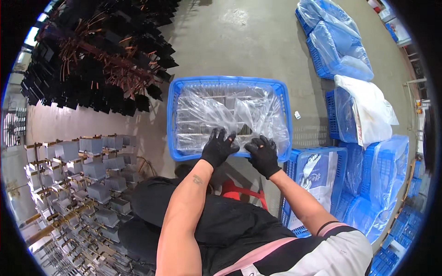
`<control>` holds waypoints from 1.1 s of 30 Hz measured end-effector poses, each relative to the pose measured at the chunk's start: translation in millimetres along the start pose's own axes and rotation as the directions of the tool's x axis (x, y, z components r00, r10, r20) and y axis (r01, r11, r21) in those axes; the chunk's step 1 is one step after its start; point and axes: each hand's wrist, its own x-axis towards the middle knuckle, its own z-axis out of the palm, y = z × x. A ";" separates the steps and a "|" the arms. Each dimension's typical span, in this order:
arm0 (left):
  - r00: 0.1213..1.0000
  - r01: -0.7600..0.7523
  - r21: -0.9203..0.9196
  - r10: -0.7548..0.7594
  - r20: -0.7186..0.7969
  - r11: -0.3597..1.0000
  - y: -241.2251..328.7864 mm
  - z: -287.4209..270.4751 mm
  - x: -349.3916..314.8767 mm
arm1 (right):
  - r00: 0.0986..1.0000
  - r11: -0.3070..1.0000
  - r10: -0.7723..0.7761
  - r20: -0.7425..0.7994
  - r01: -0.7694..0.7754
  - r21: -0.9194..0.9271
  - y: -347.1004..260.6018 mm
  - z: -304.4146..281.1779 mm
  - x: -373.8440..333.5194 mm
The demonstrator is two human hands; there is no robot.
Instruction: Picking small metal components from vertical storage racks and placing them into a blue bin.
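Note:
A blue plastic basket (171,117) stands in front of me. Inside it lie rows of thin, silvery metal pieces (195,138), seen through a crumpled clear plastic sheet (262,112) spread over them. At the basket's near side my left hand (218,148), in a black glove, has its fingers curled onto the sheet. Just to its right, my right hand (263,155), gloved alike, also grips the sheet with bent fingers. Between and beyond the two hands a small dark gap (247,130) shows in the plastic. The gloves partly hide the near rim.
Dark plates (106,60) hang on a rack at the far left. Grey finned metal blocks (94,170) hang at the near left. Blue baskets (322,60) with plastic bags line the right side. A lined blue basket (340,170) and red stool (244,191) are close to me.

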 end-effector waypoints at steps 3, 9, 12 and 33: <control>0.999 0.002 0.044 -0.001 -0.035 0.999 -8.3 -1.1 14.1 | 1.000 1.000 0.001 -0.029 -0.001 -0.003 10.1 -2.5 19.7; 0.991 -0.009 0.132 -0.009 0.135 0.991 -9.5 -1.8 42.6 | 0.997 0.987 -0.083 0.009 0.081 0.138 38.3 14.2 30.0; 0.975 -0.010 0.232 -0.042 0.217 0.973 -12.4 -12.6 22.7 | 0.989 0.993 -0.121 -0.086 0.121 -0.004 13.7 22.0 30.3; 0.826 0.325 -0.409 -0.466 -0.317 0.853 -60.5 -217.0 -136.3 | 0.999 0.985 0.027 -0.035 -0.033 -0.169 -14.9 -34.4 -22.5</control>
